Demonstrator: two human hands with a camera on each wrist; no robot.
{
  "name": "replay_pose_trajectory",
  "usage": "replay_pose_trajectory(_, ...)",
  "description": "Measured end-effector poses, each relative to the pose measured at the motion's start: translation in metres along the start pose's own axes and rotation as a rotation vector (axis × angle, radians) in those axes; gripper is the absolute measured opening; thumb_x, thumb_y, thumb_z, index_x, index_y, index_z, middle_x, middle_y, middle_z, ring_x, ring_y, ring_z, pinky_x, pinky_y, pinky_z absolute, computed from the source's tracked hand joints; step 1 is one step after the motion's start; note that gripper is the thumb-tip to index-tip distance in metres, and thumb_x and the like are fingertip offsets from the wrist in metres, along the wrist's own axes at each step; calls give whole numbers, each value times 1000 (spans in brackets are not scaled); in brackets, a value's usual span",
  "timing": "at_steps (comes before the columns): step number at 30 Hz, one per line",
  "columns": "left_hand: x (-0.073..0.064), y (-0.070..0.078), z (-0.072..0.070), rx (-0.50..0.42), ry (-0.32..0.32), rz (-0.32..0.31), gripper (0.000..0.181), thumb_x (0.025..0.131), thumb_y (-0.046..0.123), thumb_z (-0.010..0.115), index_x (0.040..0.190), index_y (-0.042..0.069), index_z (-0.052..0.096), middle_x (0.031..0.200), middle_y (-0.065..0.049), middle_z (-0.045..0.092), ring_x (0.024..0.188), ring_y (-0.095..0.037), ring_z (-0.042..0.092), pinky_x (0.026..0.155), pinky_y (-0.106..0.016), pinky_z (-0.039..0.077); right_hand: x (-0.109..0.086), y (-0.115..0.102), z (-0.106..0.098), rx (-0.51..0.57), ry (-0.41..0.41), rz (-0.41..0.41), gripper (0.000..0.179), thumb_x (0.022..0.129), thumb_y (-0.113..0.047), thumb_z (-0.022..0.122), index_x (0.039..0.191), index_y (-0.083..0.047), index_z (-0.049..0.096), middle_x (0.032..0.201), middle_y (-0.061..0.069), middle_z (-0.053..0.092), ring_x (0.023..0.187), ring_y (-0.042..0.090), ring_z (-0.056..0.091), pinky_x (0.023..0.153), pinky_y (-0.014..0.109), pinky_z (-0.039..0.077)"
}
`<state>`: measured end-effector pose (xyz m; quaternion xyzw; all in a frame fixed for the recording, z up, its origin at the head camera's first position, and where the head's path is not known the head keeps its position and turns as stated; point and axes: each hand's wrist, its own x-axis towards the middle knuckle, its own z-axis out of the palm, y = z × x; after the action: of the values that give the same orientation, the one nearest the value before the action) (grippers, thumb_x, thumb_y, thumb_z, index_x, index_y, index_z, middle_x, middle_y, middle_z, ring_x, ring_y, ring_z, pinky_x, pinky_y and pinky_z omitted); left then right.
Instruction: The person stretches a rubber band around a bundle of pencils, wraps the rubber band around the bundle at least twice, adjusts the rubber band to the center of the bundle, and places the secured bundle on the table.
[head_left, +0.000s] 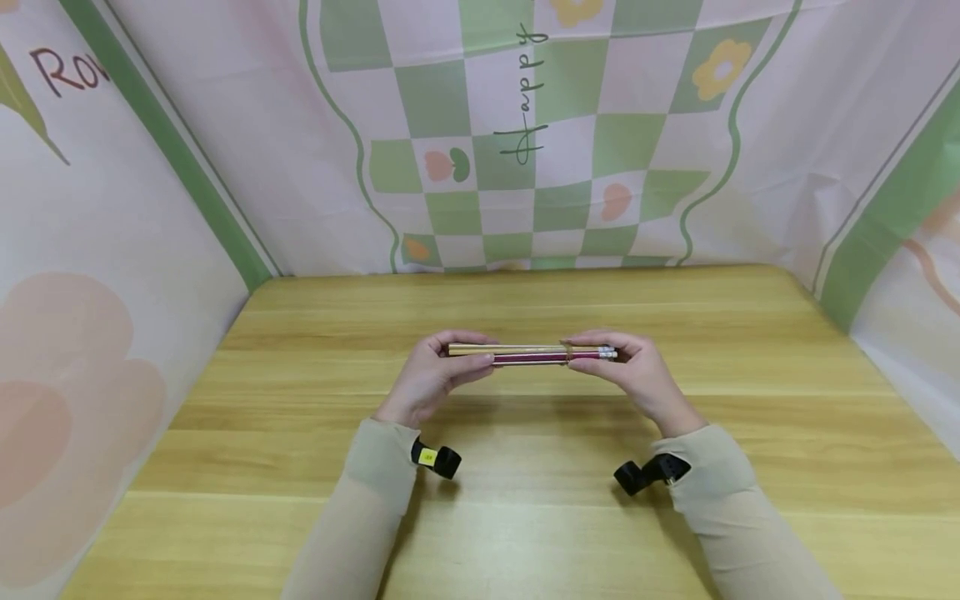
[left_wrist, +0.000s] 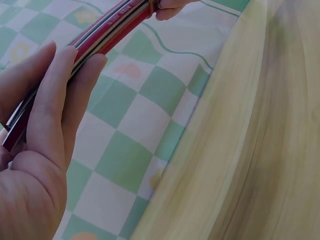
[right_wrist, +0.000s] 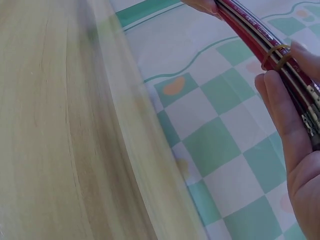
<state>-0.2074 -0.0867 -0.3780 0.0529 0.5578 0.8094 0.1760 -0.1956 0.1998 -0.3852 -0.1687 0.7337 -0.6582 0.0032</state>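
Patterned cloth with green and white checks stands upright along the far edge of the wooden table and forms the backdrop. Several pencils, gathered in one bundle, are held level above the middle of the table, lengthwise from left to right; the shadow underneath indicates that they are clear of the surface. The left hand pinches the left portion, thumb on the near side and fingers on the far side. The right hand grips the right portion in the same manner, beside the white erasers. Support at both ends probably keeps the bundle from tipping. One rubber band encircles the pencils just beside the right fingertips; it appears to hold that end tight, while the left end presumably depends more on finger pressure. Finger spacing is narrow on both hands, limited to the bundle's thickness. Each wrist carries a small black camera below the hand, apparently so that the grip remains in its view. The exact pencil count cannot be told.
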Motion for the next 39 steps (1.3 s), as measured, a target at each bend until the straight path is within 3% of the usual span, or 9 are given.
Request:
replay_pose_trajectory(5, 0, -2, 2, -8, 12, 34, 23, 87, -12, 66, 98, 8, 73, 120, -15, 67, 101, -28, 71, 94, -35, 60, -1, 1, 0, -2, 17, -14, 27, 84, -2, 77, 109, -14, 77, 111, -10, 73, 94, 5, 69, 74, 17, 61)
replay_pose_trajectory(9, 1, -6, 3, -26, 2, 40, 19, 90, -10, 64, 97, 7, 71, 122, -17, 67, 104, -29, 70, 95, -35, 60, -1, 1, 3, 0, 35, -24, 28, 82, 0, 78, 107, -13, 78, 108, -11, 73, 89, 3, 69, 70, 15, 60)
replay_pose_trajectory(16, 4, -15, 7, -49, 22, 13, 17, 91, -9, 64, 93, 5, 74, 122, -24, 67, 99, -27, 72, 92, -32, 61, -1, 2, 6, -105, 42, -13, 29, 80, -4, 82, 108, -3, 76, 103, -17, 73, 89, 5, 69, 69, 16, 60)
replay_pose_trajectory(24, 6, -21, 11, -67, 13, 14, 17, 92, -8, 63, 108, -7, 68, 117, -23, 68, 95, -27, 73, 90, -35, 61, -1, 2, 4, -166, 21, 26, 30, 79, -13, 84, 108, -8, 77, 108, -11, 73, 95, 10, 68, 72, 19, 61)
replay_pose_trajectory(32, 7, -22, 10, -122, 31, 7, 18, 93, -6, 63, 91, 7, 75, 120, -27, 65, 91, -27, 74, 88, -34, 63, -1, -5, 5, -197, 8, 36, 32, 81, -15, 83, 111, -9, 76, 111, -10, 73, 93, 11, 69, 72, 21, 62)
replay_pose_trajectory(39, 6, -18, 10, -153, 68, 17, 17, 92, -6, 64, 91, 6, 76, 112, -25, 67, 83, -24, 75, 86, -34, 63, 0, -7, -1, -157, 5, 59, 33, 83, -13, 81, 115, -8, 74, 107, -18, 72, 89, 4, 69, 73, 18, 61)
